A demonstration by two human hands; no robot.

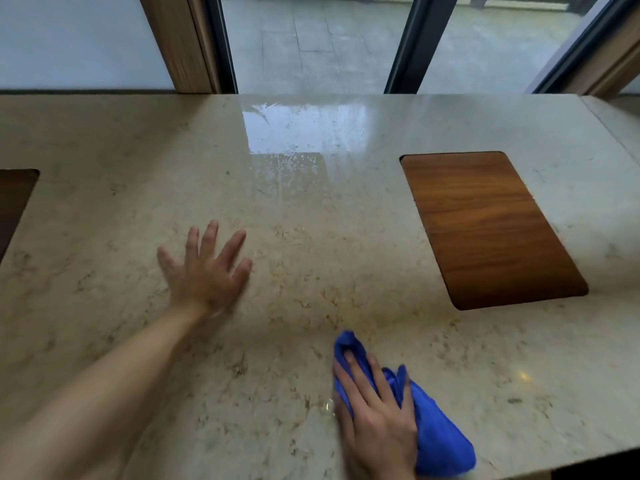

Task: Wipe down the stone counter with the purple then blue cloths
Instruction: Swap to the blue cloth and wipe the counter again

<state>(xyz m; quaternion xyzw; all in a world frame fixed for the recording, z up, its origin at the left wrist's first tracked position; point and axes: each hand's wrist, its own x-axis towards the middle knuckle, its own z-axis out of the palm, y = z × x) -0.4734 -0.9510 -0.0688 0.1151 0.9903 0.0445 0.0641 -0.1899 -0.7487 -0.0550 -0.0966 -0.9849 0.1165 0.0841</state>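
The beige stone counter (311,216) fills most of the head view. A crumpled blue cloth (440,434) lies on it near the front edge, right of centre. My right hand (377,420) presses flat on top of the cloth, fingers spread over it and pointing away from me. My left hand (204,268) rests flat on the bare stone to the left, fingers apart, holding nothing. No purple cloth shows in this view.
A wooden inset panel (485,226) sits flush in the counter at the right, and a darker one (14,202) is cut off at the left edge. A wet, shiny patch (298,133) lies at the back centre. Window frames (221,43) stand behind the counter.
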